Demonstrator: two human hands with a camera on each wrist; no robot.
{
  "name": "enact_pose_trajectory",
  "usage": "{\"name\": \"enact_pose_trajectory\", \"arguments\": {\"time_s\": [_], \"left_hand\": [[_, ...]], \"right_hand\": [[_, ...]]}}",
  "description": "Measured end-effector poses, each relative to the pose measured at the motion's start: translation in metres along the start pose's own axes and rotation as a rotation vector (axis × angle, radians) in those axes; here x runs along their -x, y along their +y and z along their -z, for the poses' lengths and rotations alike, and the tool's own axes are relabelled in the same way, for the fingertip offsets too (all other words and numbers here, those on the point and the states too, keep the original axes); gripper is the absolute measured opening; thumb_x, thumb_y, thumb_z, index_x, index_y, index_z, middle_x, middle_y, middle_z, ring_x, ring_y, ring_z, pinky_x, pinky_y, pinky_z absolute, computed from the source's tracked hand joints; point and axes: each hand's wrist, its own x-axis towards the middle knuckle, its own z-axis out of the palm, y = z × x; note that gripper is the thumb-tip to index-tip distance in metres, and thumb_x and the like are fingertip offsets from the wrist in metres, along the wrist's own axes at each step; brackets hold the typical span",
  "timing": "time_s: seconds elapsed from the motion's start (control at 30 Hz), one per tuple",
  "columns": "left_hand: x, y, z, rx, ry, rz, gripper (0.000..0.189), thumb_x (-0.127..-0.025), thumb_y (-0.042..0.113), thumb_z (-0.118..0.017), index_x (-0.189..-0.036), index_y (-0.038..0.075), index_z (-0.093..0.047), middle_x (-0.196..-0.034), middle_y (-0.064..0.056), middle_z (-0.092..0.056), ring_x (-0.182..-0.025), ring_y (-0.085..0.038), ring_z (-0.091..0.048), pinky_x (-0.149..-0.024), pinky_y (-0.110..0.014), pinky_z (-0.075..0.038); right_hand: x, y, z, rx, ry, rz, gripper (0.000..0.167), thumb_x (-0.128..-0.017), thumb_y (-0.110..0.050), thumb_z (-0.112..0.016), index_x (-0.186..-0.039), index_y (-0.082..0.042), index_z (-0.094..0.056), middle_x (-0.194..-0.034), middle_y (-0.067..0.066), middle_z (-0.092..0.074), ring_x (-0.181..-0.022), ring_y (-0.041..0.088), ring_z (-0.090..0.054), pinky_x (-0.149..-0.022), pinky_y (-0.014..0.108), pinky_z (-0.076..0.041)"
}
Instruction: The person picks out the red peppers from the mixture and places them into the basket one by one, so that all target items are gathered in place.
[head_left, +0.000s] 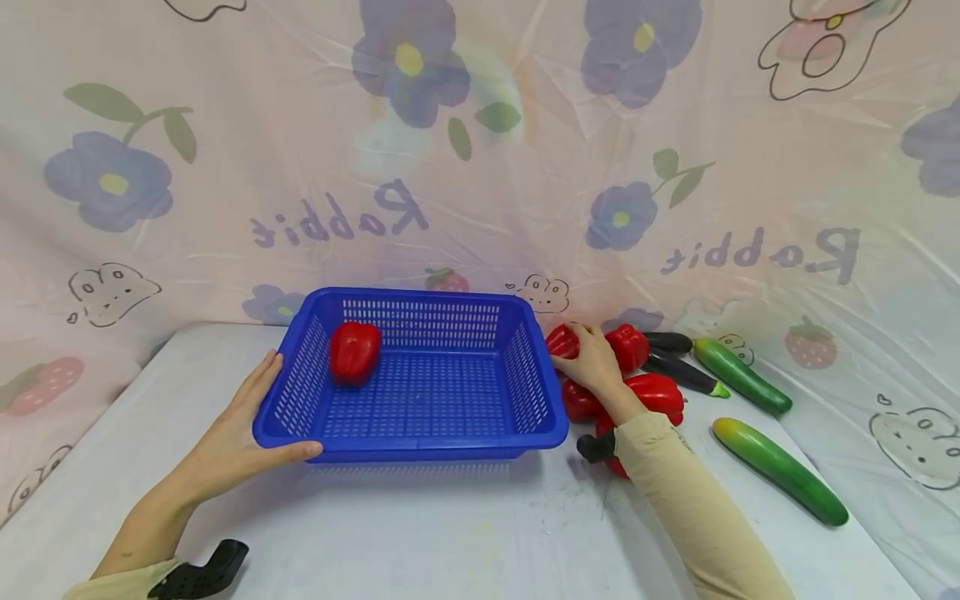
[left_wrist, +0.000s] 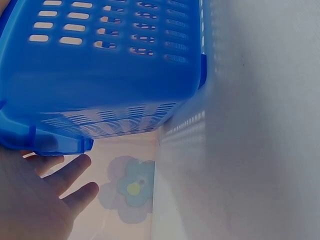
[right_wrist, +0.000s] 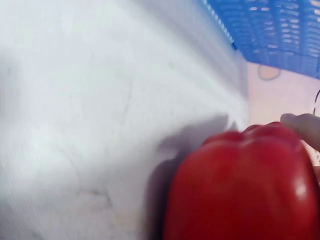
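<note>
One pepper (head_left: pixel 561 342), near the back edge of the desk (head_left: pixel 450 533) just right of the basket (head_left: pixel 442 442), is pinched in the fingers of the nearer right hand (head_left: pixel 598 365), while the left hand (head_left: pixel 231 442), its fingers spread, touches the basket's left rim.

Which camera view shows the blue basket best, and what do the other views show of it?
The head view: it takes in nearly the whole blue basket, including its inside with one red pepper. The left wrist view shows only part of its outside, close up; the right wrist view, only a cropped piece, upper right.
</note>
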Motion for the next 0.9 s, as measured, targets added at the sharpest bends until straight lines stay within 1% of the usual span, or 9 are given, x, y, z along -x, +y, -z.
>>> {"name": "enact_pose_trajectory", "arguments": {"time_s": [0.1, 0.23, 0.43, 0.63, 0.9], "left_hand": [[0.0005, -0.0004, 0.0003, 0.004, 0.002, -0.007, 0.119, -0.074, 0.035, -0.081, -0.155, 0.022, 0.005, -0.162, -0.006, 0.01, -0.145, -0.047, 0.0, -0.097, -0.081, -0.015], [0.0006, 0.0, 0.0006, 0.001, 0.005, -0.007, 0.119, -0.073, 0.035, -0.081, -0.155, 0.023, 0.005, -0.162, -0.007, 0.009, -0.145, -0.047, 0.0, -0.097, -0.081, -0.015], [0.0002, 0.0005, 0.0006, 0.002, 0.006, -0.003, 0.119, -0.074, 0.036, -0.081, -0.155, 0.022, 0.006, -0.162, -0.006, 0.009, -0.145, -0.047, 0.0, -0.097, -0.081, -0.015], [0.0008, -0.0008, 0.0002, -0.001, 0.006, -0.013, 0.119, -0.074, 0.036, -0.08, -0.155, 0.022, 0.005, -0.162, -0.005, 0.01, -0.145, -0.045, 0.002, -0.098, -0.08, -0.014], [0.0004, -0.0002, -0.0003, 0.001, 0.002, -0.006, 0.119, -0.074, 0.036, -0.08, -0.155, 0.022, 0.006, -0.162, -0.005, 0.01, -0.145, -0.046, 0.002, -0.097, -0.081, -0.015]], "right_hand": [[-0.0014, 0.0005, 0.0001, 0.017, 0.007, -0.036, 0.075, -0.084, -0.033, -0.07, -0.145, -0.007, -0.037, -0.143, 0.025, -0.039, -0.126, 0.046, -0.043, -0.102, 0.063, -0.038], [-0.0034, 0.0018, 0.0012, 0.012, 0.017, -0.073, 0.074, -0.083, -0.033, -0.071, -0.145, -0.008, -0.037, -0.141, 0.024, -0.041, -0.126, 0.045, -0.043, -0.103, 0.064, -0.037], [-0.0056, 0.0036, 0.0008, 0.018, 0.004, -0.053, 0.074, -0.083, -0.033, -0.071, -0.144, -0.009, -0.037, -0.142, 0.024, -0.04, -0.125, 0.045, -0.044, -0.102, 0.065, -0.038], [-0.0054, 0.0035, -0.0001, 0.006, 0.01, -0.026, 0.072, -0.083, -0.03, -0.072, -0.143, -0.01, -0.039, -0.14, 0.023, -0.042, -0.124, 0.044, -0.045, -0.102, 0.064, -0.039], [-0.0026, 0.004, 0.0016, -0.004, 0.027, -0.009, 0.074, -0.082, -0.03, -0.073, -0.145, -0.012, -0.039, -0.144, 0.022, -0.039, -0.129, 0.044, -0.041, -0.104, 0.066, -0.035]]}}
